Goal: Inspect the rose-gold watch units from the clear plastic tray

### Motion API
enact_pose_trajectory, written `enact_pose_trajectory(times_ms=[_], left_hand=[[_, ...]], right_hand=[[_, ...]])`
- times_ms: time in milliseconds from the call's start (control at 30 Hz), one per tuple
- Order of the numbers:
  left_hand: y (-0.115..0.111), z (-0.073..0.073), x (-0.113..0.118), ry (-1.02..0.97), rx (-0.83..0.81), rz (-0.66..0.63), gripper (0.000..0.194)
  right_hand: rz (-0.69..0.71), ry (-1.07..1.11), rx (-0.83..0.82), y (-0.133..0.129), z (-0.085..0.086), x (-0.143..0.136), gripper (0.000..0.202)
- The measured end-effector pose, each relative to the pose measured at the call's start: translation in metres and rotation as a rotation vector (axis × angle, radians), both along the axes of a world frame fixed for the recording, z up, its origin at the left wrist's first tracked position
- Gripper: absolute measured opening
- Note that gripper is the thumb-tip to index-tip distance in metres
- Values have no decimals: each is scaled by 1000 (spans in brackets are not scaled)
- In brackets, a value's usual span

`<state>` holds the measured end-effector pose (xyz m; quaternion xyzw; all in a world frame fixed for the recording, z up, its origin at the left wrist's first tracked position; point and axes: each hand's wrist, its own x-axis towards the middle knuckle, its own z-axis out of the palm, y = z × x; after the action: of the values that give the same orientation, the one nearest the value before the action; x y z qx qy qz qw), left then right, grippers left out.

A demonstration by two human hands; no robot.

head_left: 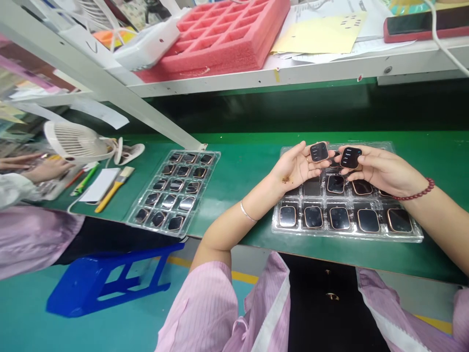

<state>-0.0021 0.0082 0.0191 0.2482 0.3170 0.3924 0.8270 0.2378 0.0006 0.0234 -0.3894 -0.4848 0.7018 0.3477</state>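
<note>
Workbench [249, 161] with a green surface runs across the whole view, and a white shelf [330, 68] hangs above it. On the shelf lie a pink foam tray [227, 39] with square cells, some yellow and white papers [322, 32], and a dark phone in a red case [425, 24] at the far right. A white slanted post [110, 93] goes from the upper left down to the bench and stands between the two work places.

Under the bench, at the left, a blue plastic stool [106, 278] stands on the teal floor. A co-worker in a pink sleeve [32, 234] sits at the left edge, with one hand [47, 168] near a small white fan [76, 142]. Beside the fan lie a yellow brush [113, 188] and a white flat block [100, 185].

Two clear plastic trays rest on the bench. The left tray [216, 159] holds rows of dark watch screens and nobody touches it. The near tray [417, 234] is directly under the person's hands, filled with watch bodies with rose-gold rims; the hands hide part of its back rows.

The left hand [296, 168], palm up, pinches one watch body [319, 152] between thumb and fingers. The right hand [381, 171], with a red bead bracelet [421, 191] at the wrist, is closed on a second watch body [351, 157]. Both pieces are held just above the back of the near tray, close to each other but apart.
</note>
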Motion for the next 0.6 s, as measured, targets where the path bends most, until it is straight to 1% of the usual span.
enact_pose_trajectory(times_ms=[133,233,333,400,467,533,600], left_hand=[[0,0,-2,12,5,-2,48],[-1,-2,-1,35,52,-11,42],[-7,-7,1,150,220,18,34],[-12,-9,4,277,371,69,40],[-16,-10,6,394,483,108,47],[-19,-10,7,477,536,125,42],[-20,-9,6,527,549,132,32]], right_hand=[[-1,6,-3,0,1,-1,33],[-10,-16,15,-1,1,-2,37],[-12,-100,94,-2,-1,-4,45],[-4,-140,174,-2,-3,-5,47],[11,-152,251,-3,-5,-6,46],[12,-162,305,-5,-6,-7,43],[4,-185,325,-6,-6,-7,35]])
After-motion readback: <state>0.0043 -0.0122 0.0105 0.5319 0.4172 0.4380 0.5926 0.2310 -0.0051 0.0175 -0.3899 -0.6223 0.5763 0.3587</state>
